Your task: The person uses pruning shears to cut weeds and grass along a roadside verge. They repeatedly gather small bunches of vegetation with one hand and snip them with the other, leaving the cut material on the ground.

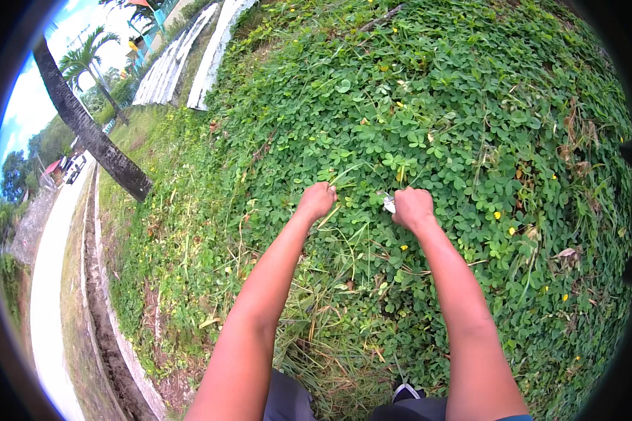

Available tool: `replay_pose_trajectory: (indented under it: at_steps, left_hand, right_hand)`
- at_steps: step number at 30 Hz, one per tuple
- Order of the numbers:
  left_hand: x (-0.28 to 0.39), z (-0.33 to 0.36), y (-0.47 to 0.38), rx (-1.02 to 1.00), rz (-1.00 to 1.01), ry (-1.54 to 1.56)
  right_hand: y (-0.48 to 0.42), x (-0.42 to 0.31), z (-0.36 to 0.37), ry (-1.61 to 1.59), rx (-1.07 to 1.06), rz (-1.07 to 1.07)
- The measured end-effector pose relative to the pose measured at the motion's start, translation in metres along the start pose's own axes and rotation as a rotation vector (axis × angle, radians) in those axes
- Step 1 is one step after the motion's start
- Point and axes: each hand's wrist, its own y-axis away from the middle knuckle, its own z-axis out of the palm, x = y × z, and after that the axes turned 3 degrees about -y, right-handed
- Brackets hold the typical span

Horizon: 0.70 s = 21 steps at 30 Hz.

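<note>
My left hand (318, 201) is closed around some long green grass blades (347, 172) just above the ground cover. To its right, my right hand (413, 206) grips a small cutting tool (388, 202), possibly pruning shears; only its light metal end shows and the fist hides the rest. A gap separates the two hands. Low leafy plants (453, 131) with small yellow flowers surround both of them. Cut or flattened grass (332, 363) lies between my forearms, near my legs.
A leaning tree trunk (92, 142) rises at the left, beside a concrete drainage ditch (97, 305) and a pale road (52, 263). White corrugated sheets (174, 63) lie at the upper left. A dark shoe (406, 392) shows at the bottom, and a vehicle (75, 167) stands far off.
</note>
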Motion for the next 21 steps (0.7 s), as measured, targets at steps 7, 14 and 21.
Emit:
replay_pose_trajectory:
  at_steps: [7, 14, 21]
  left_hand:
    - [0.053, 0.059, 0.026, -0.332, -0.039, -0.302]
    - [-0.002, 0.051, 0.013, -0.233, 0.036, 0.008]
    - [-0.003, 0.059, 0.023, -0.14, -0.017, -0.005]
  right_hand:
    - [0.024, 0.034, -0.047, 0.15, 0.295, 0.092]
    - [0.027, 0.023, 0.002, 0.194, 0.305, -0.139]
    - [0.004, -0.043, 0.06, 0.368, 0.349, -0.253]
